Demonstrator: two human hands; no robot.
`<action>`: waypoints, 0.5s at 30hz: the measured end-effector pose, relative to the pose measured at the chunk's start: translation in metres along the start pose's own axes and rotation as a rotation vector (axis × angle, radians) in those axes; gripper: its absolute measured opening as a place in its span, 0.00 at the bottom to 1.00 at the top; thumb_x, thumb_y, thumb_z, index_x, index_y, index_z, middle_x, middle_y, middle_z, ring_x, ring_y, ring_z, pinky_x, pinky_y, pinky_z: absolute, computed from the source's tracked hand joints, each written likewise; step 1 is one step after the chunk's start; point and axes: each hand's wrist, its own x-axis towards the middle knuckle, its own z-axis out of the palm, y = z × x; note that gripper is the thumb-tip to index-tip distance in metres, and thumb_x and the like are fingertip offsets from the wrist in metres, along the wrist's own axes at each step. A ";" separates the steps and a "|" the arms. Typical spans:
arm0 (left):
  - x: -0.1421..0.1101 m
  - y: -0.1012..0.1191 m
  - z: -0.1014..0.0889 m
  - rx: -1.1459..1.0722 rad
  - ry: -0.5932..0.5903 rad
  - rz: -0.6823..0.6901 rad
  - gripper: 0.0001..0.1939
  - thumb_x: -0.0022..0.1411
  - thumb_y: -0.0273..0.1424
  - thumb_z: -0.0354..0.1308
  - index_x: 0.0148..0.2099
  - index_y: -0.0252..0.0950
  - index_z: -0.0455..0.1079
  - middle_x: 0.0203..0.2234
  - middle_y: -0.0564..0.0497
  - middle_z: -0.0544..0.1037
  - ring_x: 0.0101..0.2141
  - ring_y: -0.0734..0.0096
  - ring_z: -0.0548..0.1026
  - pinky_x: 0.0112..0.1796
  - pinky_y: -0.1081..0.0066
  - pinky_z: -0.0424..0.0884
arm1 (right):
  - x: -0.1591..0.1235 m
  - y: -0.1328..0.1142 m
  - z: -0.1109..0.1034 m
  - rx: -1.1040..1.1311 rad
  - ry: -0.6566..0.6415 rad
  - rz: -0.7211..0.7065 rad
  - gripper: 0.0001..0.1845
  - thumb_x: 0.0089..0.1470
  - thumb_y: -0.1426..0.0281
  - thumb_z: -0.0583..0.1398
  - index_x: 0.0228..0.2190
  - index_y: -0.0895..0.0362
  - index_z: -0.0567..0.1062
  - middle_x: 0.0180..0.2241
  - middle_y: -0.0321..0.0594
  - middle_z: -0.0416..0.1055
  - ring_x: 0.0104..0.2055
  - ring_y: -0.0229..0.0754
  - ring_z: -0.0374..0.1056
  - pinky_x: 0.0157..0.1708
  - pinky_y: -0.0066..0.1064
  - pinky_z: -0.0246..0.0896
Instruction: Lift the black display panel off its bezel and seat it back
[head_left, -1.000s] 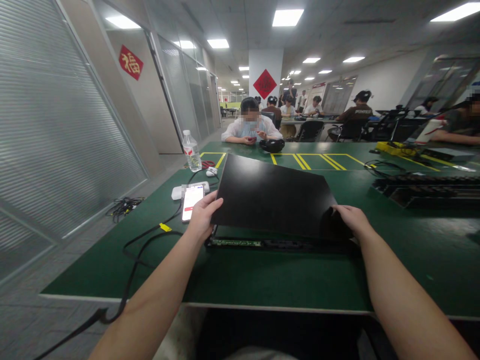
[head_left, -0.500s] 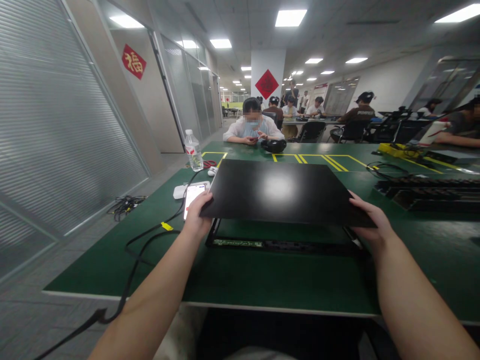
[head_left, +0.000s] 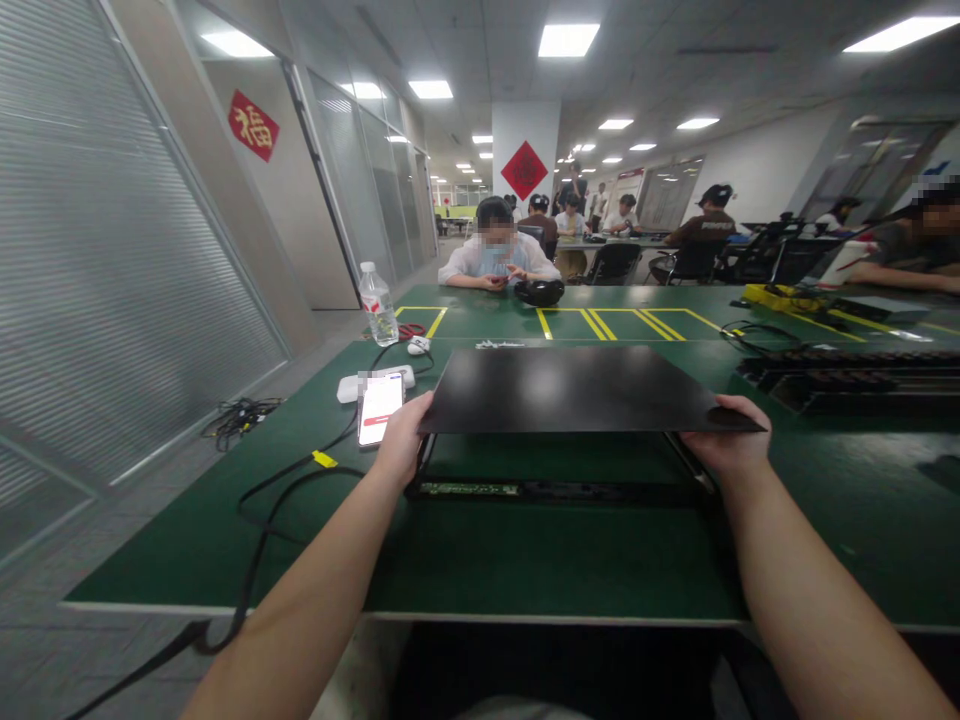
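Note:
I hold a flat black panel nearly level above the green table. My left hand grips its near left corner, fingers closed on the edge. At the near right corner my right hand grips it the same way. Directly under the panel lies a black rectangular frame with a green circuit strip along its front bar. A phone with a lit screen lies just left of my left hand.
A white box, a water bottle, a white mouse and black cables sit at the left. Black frames lie stacked at the right. A person sits across the table; others sit farther back.
The panel was tilted up toward me; it has swung down to nearly level and sits lower over the frame. Both hands have kept hold of its near corners.

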 end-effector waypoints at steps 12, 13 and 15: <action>-0.002 -0.007 -0.008 0.568 -0.093 0.212 0.17 0.50 0.37 0.74 0.43 0.40 0.83 0.53 0.40 0.78 0.51 0.49 0.78 0.51 0.58 0.74 | 0.006 -0.004 0.004 0.417 0.309 -0.078 0.14 0.36 0.70 0.57 0.31 0.54 0.72 0.32 0.40 0.73 0.37 0.43 0.71 0.35 0.31 0.73; -0.005 -0.007 -0.007 0.635 -0.148 0.254 0.17 0.50 0.38 0.74 0.44 0.40 0.83 0.56 0.40 0.76 0.54 0.47 0.76 0.53 0.56 0.74 | 0.008 -0.003 0.003 0.420 0.349 -0.079 0.15 0.35 0.70 0.57 0.31 0.53 0.70 0.32 0.39 0.71 0.35 0.42 0.69 0.33 0.30 0.73; -0.011 -0.006 -0.006 0.738 -0.273 0.348 0.18 0.51 0.39 0.75 0.45 0.42 0.83 0.58 0.40 0.75 0.59 0.44 0.73 0.59 0.53 0.70 | 0.012 -0.002 -0.001 0.381 0.425 -0.088 0.16 0.33 0.71 0.57 0.31 0.52 0.67 0.32 0.37 0.69 0.35 0.41 0.68 0.31 0.30 0.73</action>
